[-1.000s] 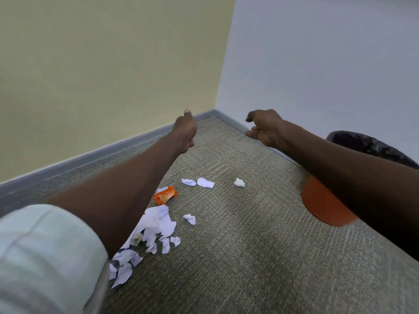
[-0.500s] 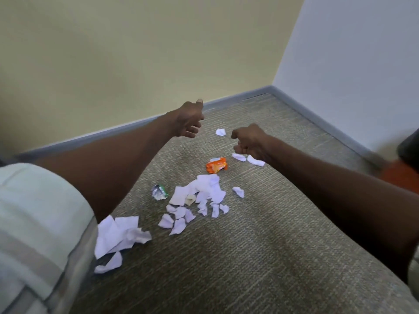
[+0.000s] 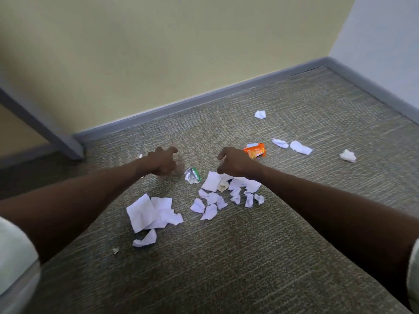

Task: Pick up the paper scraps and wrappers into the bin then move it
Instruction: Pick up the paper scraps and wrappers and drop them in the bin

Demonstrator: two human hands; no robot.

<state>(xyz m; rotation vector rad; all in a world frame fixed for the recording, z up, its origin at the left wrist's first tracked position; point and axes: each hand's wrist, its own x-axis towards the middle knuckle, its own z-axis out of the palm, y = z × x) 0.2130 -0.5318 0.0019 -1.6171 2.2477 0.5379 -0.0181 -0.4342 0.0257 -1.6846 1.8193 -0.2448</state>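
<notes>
We're looking at torn white paper scraps (image 3: 213,201) lying scattered on the grey-brown ribbed carpet (image 3: 226,257), mid-frame. A bigger cluster of flat white paper sheets (image 3: 152,211) is sitting lower left of centre, with one curled white scrap (image 3: 146,240) just below it. A crumpled silver-and-green foil wrapper (image 3: 192,175) is lying at centre, between the two hands. An orange plastic snack wrapper (image 3: 255,150) is lying right of centre, just beyond the right hand. Further right we're seeing two white scraps (image 3: 292,145) side by side, a crumpled white paper ball (image 3: 348,155) near the right edge, and one lone white scrap (image 3: 260,114) in the upper right, nearer the wall. The bin isn't showing in this view.

Our left hand (image 3: 162,163) is reaching out left of centre, fingers curled like a claw, gripping nothing we can see; a sliver of white is peeking out at its left edge, and we can't tell what it is. Our right hand (image 3: 235,163) is hovering over the top of the central scrap pile, fingers loosely curled, also holding nothing. The hands are apart, with the foil wrapper in the gap. We can't tell if either is touching the carpet.

Pale sleeves (image 3: 15,257) are showing at both lower corners. A grey baseboard (image 3: 204,98) is running along the yellow wall (image 3: 158,41) across the top, and a grey slanted post (image 3: 45,128) is standing at upper left.
</notes>
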